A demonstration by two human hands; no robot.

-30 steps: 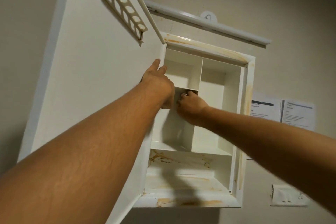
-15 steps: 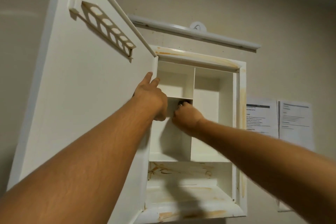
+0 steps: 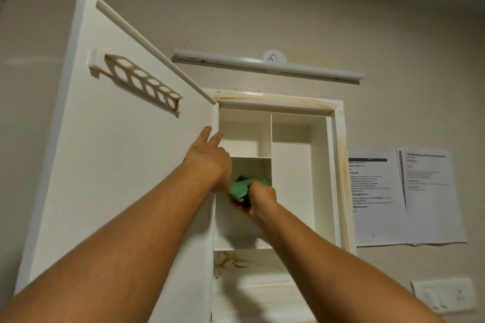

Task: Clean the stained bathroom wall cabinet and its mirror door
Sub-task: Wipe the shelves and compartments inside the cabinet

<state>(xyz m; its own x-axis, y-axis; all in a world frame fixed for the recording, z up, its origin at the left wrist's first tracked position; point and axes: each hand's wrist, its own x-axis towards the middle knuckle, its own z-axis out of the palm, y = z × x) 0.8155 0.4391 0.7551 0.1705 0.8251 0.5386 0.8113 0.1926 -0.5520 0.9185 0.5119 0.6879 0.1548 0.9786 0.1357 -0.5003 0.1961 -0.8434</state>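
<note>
Touching the open door (image 3: 118,165) with the left hand (image 3: 207,162), fingers straight, pointing to 12 o'clock. Gripping a green cloth (image 3: 239,187) with the right hand (image 3: 262,198), fingers curled tight round it. Inside the cabinet (image 3: 338,178), middle left box, at 4 o'clock from the left hand.

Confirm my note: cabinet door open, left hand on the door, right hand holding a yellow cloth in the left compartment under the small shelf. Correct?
Not quite: the cloth is green, not yellow, as the head view shows. The rest holds: door open, left hand on it, right hand gripping the cloth in the left compartment under the small shelf.
</note>
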